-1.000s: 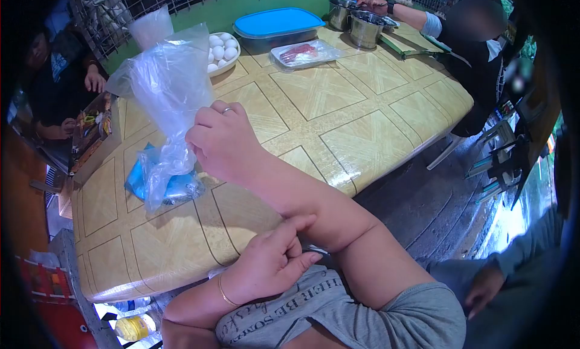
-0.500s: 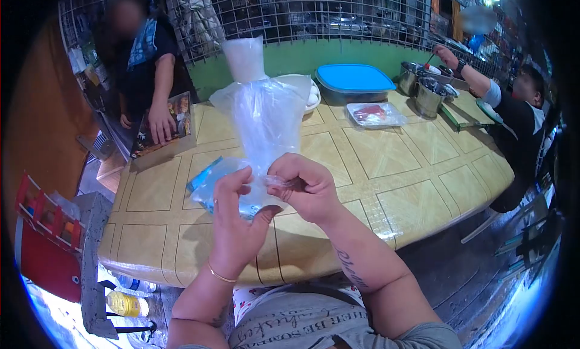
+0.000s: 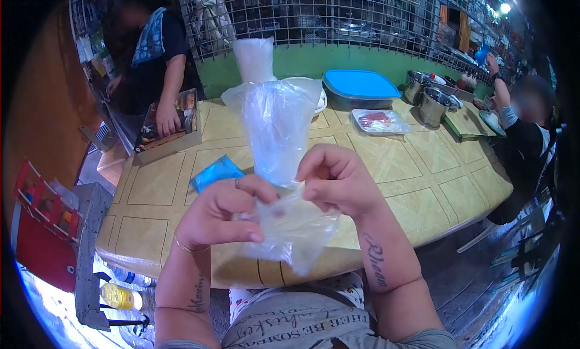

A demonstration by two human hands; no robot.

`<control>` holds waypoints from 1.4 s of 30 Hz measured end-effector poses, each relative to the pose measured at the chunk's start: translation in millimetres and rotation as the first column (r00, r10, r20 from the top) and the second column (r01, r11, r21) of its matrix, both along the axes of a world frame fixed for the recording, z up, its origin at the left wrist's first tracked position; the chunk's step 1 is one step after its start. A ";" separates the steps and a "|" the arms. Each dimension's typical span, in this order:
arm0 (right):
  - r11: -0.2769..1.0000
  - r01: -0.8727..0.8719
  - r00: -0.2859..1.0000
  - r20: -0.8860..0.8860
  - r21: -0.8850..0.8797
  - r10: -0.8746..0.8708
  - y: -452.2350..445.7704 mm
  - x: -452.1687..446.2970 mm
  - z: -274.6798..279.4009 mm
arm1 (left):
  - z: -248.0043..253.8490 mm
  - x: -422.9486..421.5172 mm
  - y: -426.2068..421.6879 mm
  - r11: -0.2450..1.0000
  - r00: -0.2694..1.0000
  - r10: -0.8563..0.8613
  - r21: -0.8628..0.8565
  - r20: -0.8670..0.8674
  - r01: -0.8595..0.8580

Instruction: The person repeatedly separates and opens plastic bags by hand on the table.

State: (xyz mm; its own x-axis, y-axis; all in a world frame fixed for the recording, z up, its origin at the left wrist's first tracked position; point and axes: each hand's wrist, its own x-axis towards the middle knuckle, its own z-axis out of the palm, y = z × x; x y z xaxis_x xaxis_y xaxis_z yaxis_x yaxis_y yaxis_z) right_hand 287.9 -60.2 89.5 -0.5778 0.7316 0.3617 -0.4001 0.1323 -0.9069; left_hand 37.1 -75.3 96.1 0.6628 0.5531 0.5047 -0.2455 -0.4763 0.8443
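Note:
A thin clear plastic bag hangs between my two hands above the near side of the table. My right hand pinches its upper edge between thumb and fingers. The bag's left side is in my left hand, with the fingers curled and the thumb below them. Just beyond my hands stands a tall, whitish stack of clear plastic bags, flared at its top, with a white roll-like piece rising behind it. Left of the stack, a flat blue packet lies on the table.
Along the far side of the table are a blue-lidded container, a wrapped tray and metal pots. A person at the left reaches into a box of food-like pieces. Another person is at the right.
The bag has come lower and spread out between my hands, which moved apart. The blue packet is now uncovered. The right-hand person's arm has shifted from the pots.

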 end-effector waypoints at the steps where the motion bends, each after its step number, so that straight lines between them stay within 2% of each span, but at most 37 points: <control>1: 0.995 -0.098 0.980 -0.173 -0.006 0.096 5.3 -0.9 -3.5 | -2.9 -0.3 4.0 0.995 0.990 -0.102 -0.009 0.097 0.104; 2: 0.980 -0.198 0.922 -0.340 0.003 0.187 9.9 -3.8 -7.1 | -5.5 -1.6 6.9 0.979 0.961 -0.199 -0.010 0.193 0.205; 3: 0.955 -0.295 0.827 -0.494 0.028 0.270 15.6 -5.6 -12.0 | -5.5 -9.3 9.0 0.985 0.971 -0.125 -0.092 0.202 0.146; 4: 0.943 -0.308 0.791 -0.518 0.125 0.327 27.0 -7.2 -12.0 | -4.8 -21.4 11.6 0.981 0.977 -0.048 -0.177 0.206 0.086; 6: 0.956 -0.292 0.712 -0.663 0.019 0.231 29.2 -12.8 4.0 | -3.6 -23.2 27.3 0.977 0.944 0.030 -0.211 0.328 0.043; 7: 0.956 -0.291 0.665 -0.726 -0.035 0.176 31.3 -15.7 13.2 | -0.6 -21.2 40.7 0.968 0.900 0.024 -0.233 0.435 0.087; 8: 0.930 -0.366 0.618 -0.738 0.036 0.272 43.4 -13.6 19.7 | 2.5 -19.2 54.1 0.960 0.844 0.017 -0.244 0.535 0.135; 9: 0.938 -0.346 0.613 -0.761 -0.020 0.210 52.8 -13.0 27.2 | 7.7 -19.8 64.2 0.922 0.786 0.015 -0.312 0.619 0.228; 11: 0.943 -0.306 0.598 -0.797 -0.132 0.082 70.2 -12.0 40.7 | 10.6 -26.2 101.2 0.899 0.717 -0.020 -0.301 0.697 0.318; 13: 0.946 -0.261 0.575 -0.818 -0.192 -0.008 93.1 -10.0 42.2 | 10.8 -35.6 141.0 0.937 0.712 -0.108 -0.169 0.694 0.306; 16: 0.935 -0.206 0.516 -0.844 -0.289 -0.147 100.8 -8.7 46.7 | 30.3 -10.4 138.8 0.941 0.647 0.036 -0.243 0.761 0.234; 18: 0.911 -0.204 0.445 -0.863 -0.357 -0.239 100.3 -8.0 44.4 | 21.6 -2.9 140.1 0.931 0.657 0.094 -0.300 0.748 0.209; 21: 0.871 -0.201 0.478 -0.821 -0.447 -0.311 111.4 -2.2 8.3 | -7.6 6.6 127.0 0.863 0.688 0.240 -0.475 0.685 0.173; 23: 0.750 -0.201 0.615 -0.677 -0.631 -0.404 119.4 4.1 -25.2 | -46.1 -4.3 137.6 0.790 0.750 0.261 -0.581 0.607 0.196; 25: 0.815 0.003 0.747 -0.541 -0.580 -0.387 143.2 0.7 -93.1 | -73.1 -8.3 132.3 0.723 0.882 0.318 -0.691 0.348 0.012; 28: 0.746 -0.028 0.940 -0.271 -0.666 -0.206 150.0 -4.9 -132.8 | -116.0 -11.7 135.8 0.530 0.896 0.435 -0.830 0.091 -0.174; 29: 0.751 0.066 0.945 -0.200 -0.657 -0.258 150.1 -3.6 -142.4 | -126.3 -14.6 137.9 0.550 0.883 0.469 -0.774 -0.024 -0.313; 31: 0.754 0.250 0.936 -0.048 -0.608 -0.349 135.6 -8.2 -118.4 | -100.7 -0.7 124.4 0.574 0.808 0.545 -0.603 -0.223 -0.554; 34: 0.758 0.504 0.859 0.336 -0.415 -0.387 136.0 -4.4 -128.2 | -111.2 2.5 126.5 0.587 0.728 0.587 -0.433 -0.353 -0.684; 37: 0.786 0.589 0.723 0.558 -0.190 -0.407 132.3 -3.3 -127.3 | -99.0 1.5 118.5 0.547 0.620 0.744 -0.307 -0.249 -0.779; 38: 0.680 0.724 0.533 0.534 0.114 -0.656 134.1 -3.4 -129.5 | -84.1 1.8 111.7 0.513 0.587 0.804 -0.387 -0.097 -0.766; 39: 0.482 0.781 0.317 0.413 0.397 -0.854 136.5 -4.2 -131.2 | -65.1 -1.5 101.9 0.527 0.592 0.801 -0.366 -0.089 -0.767; 40: 0.216 0.754 0.102 0.214 0.621 -0.971 138.1 -6.3 -132.8 | -46.3 -8.9 92.5 0.541 0.598 0.797 -0.342 -0.081 -0.768; 41: 0.126 0.800 0.099 0.078 0.587 -0.992 131.5 -9.5 -123.5 | -32.8 -16.8 86.1 0.554 0.603 0.794 -0.320 -0.075 -0.769; 42: 0.045 0.838 0.090 -0.057 0.543 -0.994 116.9 -13.6 -101.8 | -23.4 -25.2 82.8 0.641 0.650 0.731 -0.117 -0.207 -0.758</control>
State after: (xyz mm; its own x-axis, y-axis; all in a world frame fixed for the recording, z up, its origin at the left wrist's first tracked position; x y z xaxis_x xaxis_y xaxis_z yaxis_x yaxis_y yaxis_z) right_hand 274.3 56.7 -12.4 0.3669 0.5723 0.7334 0.5622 0.4917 -0.6649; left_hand 11.8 7.5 72.7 0.0357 0.9569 0.2881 0.2418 -0.2879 0.9266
